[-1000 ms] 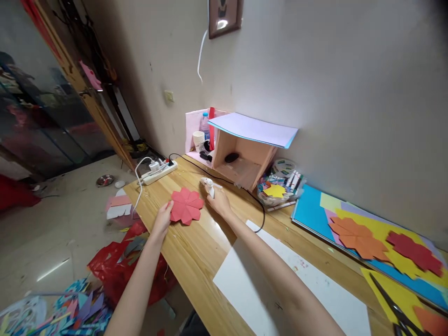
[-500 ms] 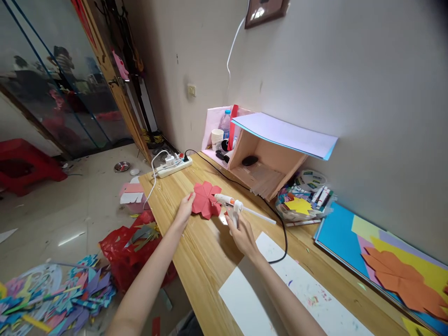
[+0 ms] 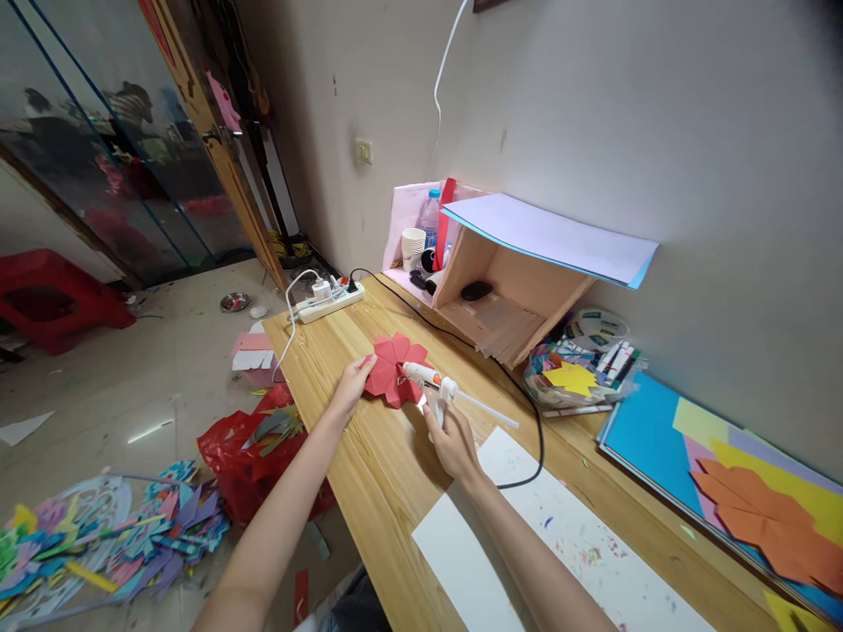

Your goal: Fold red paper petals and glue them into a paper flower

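My left hand point(image 3: 352, 384) pinches the left edge of a red paper flower point(image 3: 390, 373) with folded petals, held over the wooden table point(image 3: 369, 470). In my right hand point(image 3: 453, 437) is a white hot glue gun point(image 3: 431, 379), gripped by its handle. Its nozzle points left and sits at or just over the middle of the flower; whether it touches the paper I cannot tell. A clear glue stick point(image 3: 487, 409) juts from the back of the gun. A white sheet of paper point(image 3: 520, 518) with coloured specks lies under my right forearm.
A power strip point(image 3: 329, 303) sits at the far left table edge, and a black cord point(image 3: 540, 439) loops across the table. Against the wall stand an open cardboard box point(image 3: 514, 307), a tub of markers point(image 3: 580, 386) and coloured paper sheets point(image 3: 642, 430). Paper scraps point(image 3: 125, 544) cover the floor.
The flower has turned and tilted in my left hand, and the nozzle now lies nearer its centre. The camera view has shifted slightly downward.
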A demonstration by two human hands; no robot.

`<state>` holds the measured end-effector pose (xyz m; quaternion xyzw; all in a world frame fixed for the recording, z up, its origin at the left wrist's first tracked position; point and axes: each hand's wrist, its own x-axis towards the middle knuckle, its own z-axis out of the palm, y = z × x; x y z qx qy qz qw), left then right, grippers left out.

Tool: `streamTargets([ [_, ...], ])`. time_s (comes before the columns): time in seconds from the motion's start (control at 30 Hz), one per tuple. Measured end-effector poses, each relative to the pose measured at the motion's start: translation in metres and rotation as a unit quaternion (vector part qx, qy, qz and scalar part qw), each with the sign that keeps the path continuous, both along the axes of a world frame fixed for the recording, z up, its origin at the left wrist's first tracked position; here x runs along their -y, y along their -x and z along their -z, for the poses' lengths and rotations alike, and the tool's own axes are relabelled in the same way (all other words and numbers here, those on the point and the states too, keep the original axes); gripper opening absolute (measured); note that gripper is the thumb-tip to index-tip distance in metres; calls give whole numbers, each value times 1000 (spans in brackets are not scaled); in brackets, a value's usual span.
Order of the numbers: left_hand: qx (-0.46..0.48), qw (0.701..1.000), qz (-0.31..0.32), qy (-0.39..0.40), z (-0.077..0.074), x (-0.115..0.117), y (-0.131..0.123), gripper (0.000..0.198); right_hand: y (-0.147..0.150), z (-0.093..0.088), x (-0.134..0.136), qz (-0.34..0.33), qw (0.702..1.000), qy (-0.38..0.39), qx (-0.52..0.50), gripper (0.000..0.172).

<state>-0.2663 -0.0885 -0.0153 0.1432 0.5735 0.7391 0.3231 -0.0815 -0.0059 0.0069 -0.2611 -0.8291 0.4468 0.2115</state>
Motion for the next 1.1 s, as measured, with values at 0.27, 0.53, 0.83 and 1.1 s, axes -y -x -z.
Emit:
streamTargets([
  [0.27, 4, 1000, 6, 6, -2, 1, -1, 37, 0, 1, 0, 15, 1000, -10, 3, 34],
  [0.53, 2, 1000, 6, 0, -3, 1, -1, 35, -1, 3, 1, 13, 999, -27, 13, 32],
  [0.83, -1, 1000, -8, -10, -1, 3, 1, 36, -3, 7, 0, 19, 997, -61, 52, 35],
  [1.1, -4, 999, -33, -11, -1, 3, 3, 36, -4, 6, 1, 15, 996, -72, 56, 34],
])
